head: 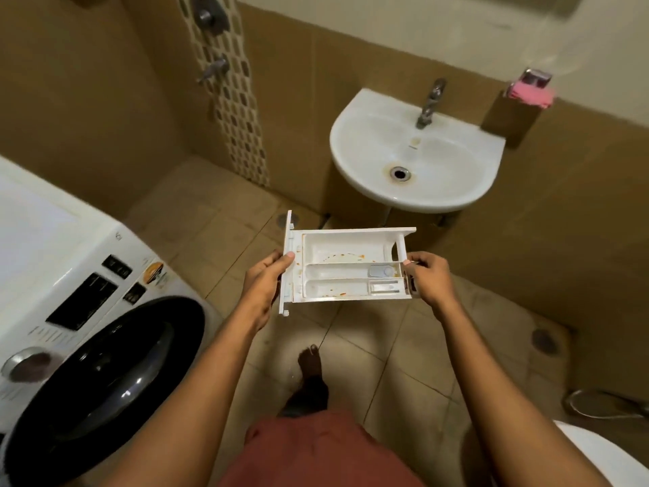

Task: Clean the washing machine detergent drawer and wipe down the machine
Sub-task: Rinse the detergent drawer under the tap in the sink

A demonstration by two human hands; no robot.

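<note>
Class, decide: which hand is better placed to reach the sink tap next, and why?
Probably the right hand: it holds the drawer end nearer the tap; the left hand grips the far end.

Arms forward; left hand [265, 275], right hand [426, 277] apart, fingers [416, 257] curled.

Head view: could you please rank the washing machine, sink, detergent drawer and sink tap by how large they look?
1. washing machine
2. sink
3. detergent drawer, nearer the camera, so likely enlarged
4. sink tap
</note>
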